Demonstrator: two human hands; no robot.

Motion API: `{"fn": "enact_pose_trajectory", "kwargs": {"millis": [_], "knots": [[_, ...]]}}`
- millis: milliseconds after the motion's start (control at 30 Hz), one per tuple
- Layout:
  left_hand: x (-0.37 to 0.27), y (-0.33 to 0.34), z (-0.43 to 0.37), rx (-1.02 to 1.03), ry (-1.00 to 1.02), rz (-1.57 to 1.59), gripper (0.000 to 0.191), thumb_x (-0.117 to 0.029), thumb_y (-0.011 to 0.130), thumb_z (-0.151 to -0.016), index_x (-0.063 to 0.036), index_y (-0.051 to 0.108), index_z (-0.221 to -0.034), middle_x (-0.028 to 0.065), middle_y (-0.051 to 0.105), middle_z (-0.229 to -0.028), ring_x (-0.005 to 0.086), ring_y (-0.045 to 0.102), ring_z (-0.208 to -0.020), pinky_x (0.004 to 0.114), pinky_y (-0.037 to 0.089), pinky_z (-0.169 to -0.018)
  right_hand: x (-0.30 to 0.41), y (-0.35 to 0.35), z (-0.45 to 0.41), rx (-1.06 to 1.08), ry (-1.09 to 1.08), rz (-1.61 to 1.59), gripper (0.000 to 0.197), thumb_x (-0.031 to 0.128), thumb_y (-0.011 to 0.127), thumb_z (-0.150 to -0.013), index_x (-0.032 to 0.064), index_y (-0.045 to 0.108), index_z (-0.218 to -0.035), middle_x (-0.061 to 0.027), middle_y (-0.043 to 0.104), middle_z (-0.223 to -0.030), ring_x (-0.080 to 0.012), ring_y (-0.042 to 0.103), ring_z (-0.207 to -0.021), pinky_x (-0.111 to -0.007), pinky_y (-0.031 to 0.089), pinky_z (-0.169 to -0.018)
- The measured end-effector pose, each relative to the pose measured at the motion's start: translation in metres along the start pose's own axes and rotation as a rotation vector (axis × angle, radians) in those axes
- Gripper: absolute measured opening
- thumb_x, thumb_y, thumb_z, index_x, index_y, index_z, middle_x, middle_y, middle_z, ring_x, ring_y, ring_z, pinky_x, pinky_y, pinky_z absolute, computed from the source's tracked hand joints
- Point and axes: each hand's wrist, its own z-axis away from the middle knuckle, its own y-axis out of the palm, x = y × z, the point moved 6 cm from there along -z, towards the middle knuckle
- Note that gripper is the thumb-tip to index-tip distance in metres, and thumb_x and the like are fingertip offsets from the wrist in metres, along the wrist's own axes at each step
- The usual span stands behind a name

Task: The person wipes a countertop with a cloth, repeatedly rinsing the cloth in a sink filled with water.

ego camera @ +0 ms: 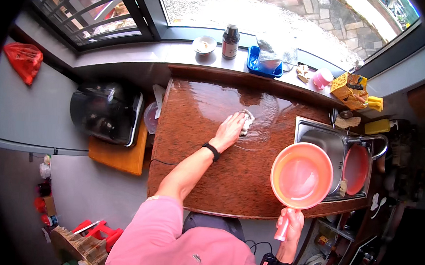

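Observation:
My left hand [229,130] rests on a wet, crumpled light-coloured cloth [247,123], pressed to the reddish-brown stone countertop [201,179]. Water lies on the stone around the cloth and towards the window. My right hand [292,222] is closed around the handle of a pink plastic dipper [301,175]. The dipper's round bowl faces up, seems to have little or nothing in it, and covers part of the counter and the near left part of the steel sink.
A steel sink [321,140] with a faucet [372,139] and a red basin [356,170] is at the right. On the windowsill stand a bowl [204,45], a bottle [230,42], a blue plastic container [253,59] and a pink cup [322,78]. A black appliance [105,112] is at the left.

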Motion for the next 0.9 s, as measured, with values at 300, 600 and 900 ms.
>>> {"fn": "enact_pose_trajectory", "kwargs": {"millis": [300, 600, 900], "knots": [[0.093, -0.082, 0.126, -0.043, -0.31, -0.122, 0.044, -0.004, 0.054, -0.086, 0.0001, 0.051, -0.13, 0.0234, 0.051, -0.136, 0.0353, 0.046, -0.13, 0.047, 0.037, -0.107, 0.001, -0.015, 0.002, 0.023, -0.028, -0.007, 0.021, 0.019, 0.06, -0.093, 0.0025, 0.051, -0.103, -0.0063, 0.055, -0.076, -0.0121, 0.052, -0.048, -0.024, 0.045, -0.041], [0.101, -0.041, 0.062, 0.133, -0.493, -0.132, 0.057, -0.019, 0.05, -0.094, -0.0035, 0.03, -0.146, 0.0264, 0.022, -0.154, 0.0425, 0.018, -0.144, 0.052, 0.019, -0.117, -0.004, -0.026, 0.001, -0.007, -0.005, -0.043, 0.018, 0.017, 0.058, -0.095, 0.0024, 0.052, -0.103, -0.0071, 0.055, -0.078, -0.0126, 0.052, -0.049, -0.024, 0.045, -0.041], [-0.04, -0.007, 0.1, 0.107, -0.173, -0.037, 0.046, -0.012, 0.057, -0.088, -0.0048, 0.048, -0.133, 0.0201, 0.04, -0.146, 0.0361, 0.033, -0.139, 0.048, 0.029, -0.113, 0.002, -0.059, -0.015, 0.067, -0.022, -0.11, 0.014, 0.017, 0.054, -0.097, 0.0042, 0.053, -0.101, -0.0061, 0.056, -0.079, -0.0128, 0.054, -0.052, -0.025, 0.046, -0.043]]}}
